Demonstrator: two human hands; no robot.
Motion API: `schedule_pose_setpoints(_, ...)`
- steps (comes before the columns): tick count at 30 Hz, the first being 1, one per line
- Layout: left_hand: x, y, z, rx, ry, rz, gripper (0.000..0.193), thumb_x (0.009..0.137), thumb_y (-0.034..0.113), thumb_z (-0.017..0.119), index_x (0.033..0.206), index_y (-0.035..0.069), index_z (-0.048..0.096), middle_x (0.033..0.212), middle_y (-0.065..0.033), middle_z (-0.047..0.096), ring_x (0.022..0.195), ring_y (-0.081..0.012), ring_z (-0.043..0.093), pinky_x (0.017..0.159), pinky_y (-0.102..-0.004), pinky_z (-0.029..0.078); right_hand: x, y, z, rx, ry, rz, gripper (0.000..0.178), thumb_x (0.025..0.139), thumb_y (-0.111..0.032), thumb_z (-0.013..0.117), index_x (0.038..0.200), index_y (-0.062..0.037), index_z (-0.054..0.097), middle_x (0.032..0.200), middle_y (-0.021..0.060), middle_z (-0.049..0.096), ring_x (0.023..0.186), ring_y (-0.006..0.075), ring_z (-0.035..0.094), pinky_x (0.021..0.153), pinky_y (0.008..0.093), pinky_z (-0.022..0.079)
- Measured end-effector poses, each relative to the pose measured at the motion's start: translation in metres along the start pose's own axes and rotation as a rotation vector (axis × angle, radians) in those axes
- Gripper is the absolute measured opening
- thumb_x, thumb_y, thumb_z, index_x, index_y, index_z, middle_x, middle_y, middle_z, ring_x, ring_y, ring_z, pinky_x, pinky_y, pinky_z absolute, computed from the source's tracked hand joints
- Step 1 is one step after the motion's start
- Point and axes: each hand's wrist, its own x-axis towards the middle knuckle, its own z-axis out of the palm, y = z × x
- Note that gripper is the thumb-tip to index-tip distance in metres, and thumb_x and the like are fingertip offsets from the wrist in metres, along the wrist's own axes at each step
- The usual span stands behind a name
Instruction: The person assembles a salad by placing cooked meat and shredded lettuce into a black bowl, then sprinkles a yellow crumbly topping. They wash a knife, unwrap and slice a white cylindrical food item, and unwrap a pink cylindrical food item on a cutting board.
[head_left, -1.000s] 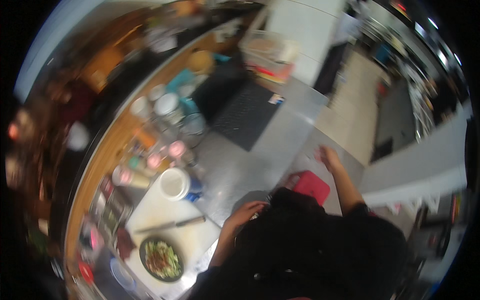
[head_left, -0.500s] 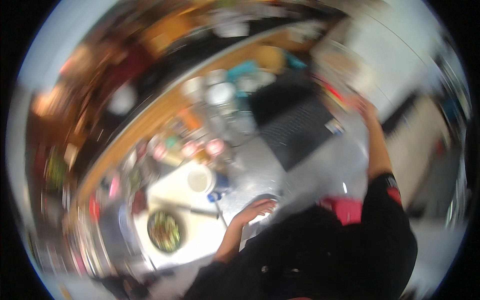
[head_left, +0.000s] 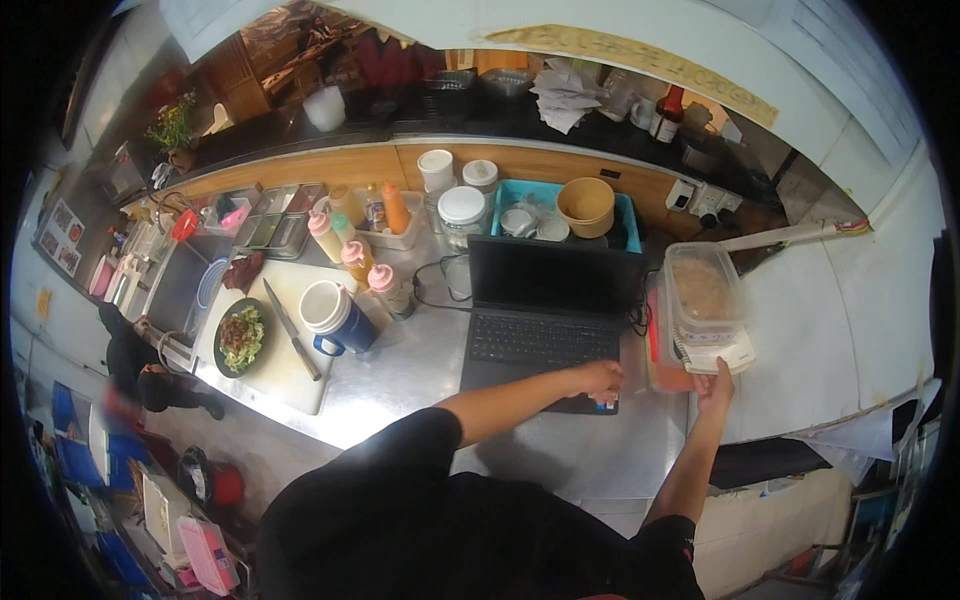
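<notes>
Head view shows me the right hand (head_left: 712,392) at four o'clock from the centre, fingertips touching the near edge of a white notepad (head_left: 735,354). I cannot tell whether the thumb closes underneath. The notepad lies a little past three o'clock, just right of the laptop (head_left: 550,335), with a clear plastic tub (head_left: 700,280) directly behind it. How much of the tub's weight bears on the pad, I cannot tell.

The left hand (head_left: 598,380), also toward four but closer in, hangs over the laptop's near right corner, fingers curled narrow; whether anything sits between them is hidden from me.

For a good grip here, I judge it best to pinch the pad flat and well in from its edge, and to draw it level toward six o'clock so the tub does not tip. I would use the left hand to steady the tub, clear of the keys.

As for writing, a tan strip (head_left: 640,60) at one o'clock carries handwriting, and a poster (head_left: 62,240) at nine shows printed squares. A red bottle (head_left: 667,115) between one and two wears a pale label, too small to read.
</notes>
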Motion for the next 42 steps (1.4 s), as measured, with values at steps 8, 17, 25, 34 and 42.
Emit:
schedule_pose_setpoints(8, 0.134, -0.015, 0.044, 0.529, 0.359, 0.036, 0.026, 0.102, 0.024, 0.058, 0.117, 0.004, 0.066, 0.091, -0.0094, 0.071, 0.07, -0.0202, 0.07, 0.062, -0.034, 0.059, -0.027, -0.003, -0.02, -0.036, 0.008, -0.203, 0.055, 0.093, -0.019, 0.069, 0.136, 0.0097, 0.05, 0.128, 0.0236, 0.064, 0.108, 0.037, 0.071, 0.092, 0.0474, 0.062)
schedule_pose_setpoints(17, 0.144, -0.002, 0.043, -0.084, 0.291, 0.09, 0.032, 0.104, 0.027, 0.056, 0.096, 0.001, 0.073, 0.075, -0.012, 0.072, 0.053, -0.0206, 0.064, 0.05, -0.0358, 0.051, -0.096, 0.007, -0.067, -0.001, 0.156, -0.077, 0.065, 0.094, -0.023, 0.069, 0.148, 0.0032, 0.044, 0.138, 0.0231, 0.058, 0.124, 0.0372, 0.063, 0.096, 0.05, 0.058)
schedule_pose_setpoints(25, 0.148, -0.007, 0.048, -0.294, 0.171, 0.066, 0.034, 0.104, 0.035, 0.06, 0.092, 0.005, 0.068, 0.072, -0.009, 0.07, 0.048, -0.0162, 0.058, 0.043, -0.0314, 0.044, -0.097, 0.013, -0.072, -0.036, 0.113, -0.213, 0.061, 0.097, -0.017, 0.069, 0.148, 0.0067, 0.045, 0.14, 0.0214, 0.057, 0.121, 0.0353, 0.064, 0.1, 0.0468, 0.056)
schedule_pose_setpoints(34, 0.155, 0.005, 0.066, 0.129, 0.722, 0.037, 0.057, 0.077, 0.051, 0.087, 0.099, 0.0, 0.073, 0.088, -0.0143, 0.073, 0.072, -0.022, 0.071, 0.061, -0.0363, 0.057, -0.22, 0.042, -0.165, 0.01, 0.286, -0.226, 0.056, 0.099, -0.015, 0.065, 0.146, 0.0079, 0.045, 0.143, 0.0227, 0.055, 0.124, 0.0321, 0.062, 0.104, 0.0443, 0.053)
schedule_pose_setpoints(42, 0.152, 0.022, 0.068, -0.115, 0.587, -0.117, 0.073, 0.064, 0.049, 0.096, 0.107, -0.006, 0.075, 0.102, -0.0184, 0.077, 0.086, -0.023, 0.076, 0.069, -0.0386, 0.06, -0.315, 0.06, -0.23, -0.558, 0.488, -0.092, 0.075, 0.092, -0.04, 0.079, 0.148, 0.001, 0.05, 0.14, 0.0224, 0.059, 0.116, 0.0317, 0.057, 0.107, 0.0462, 0.043)
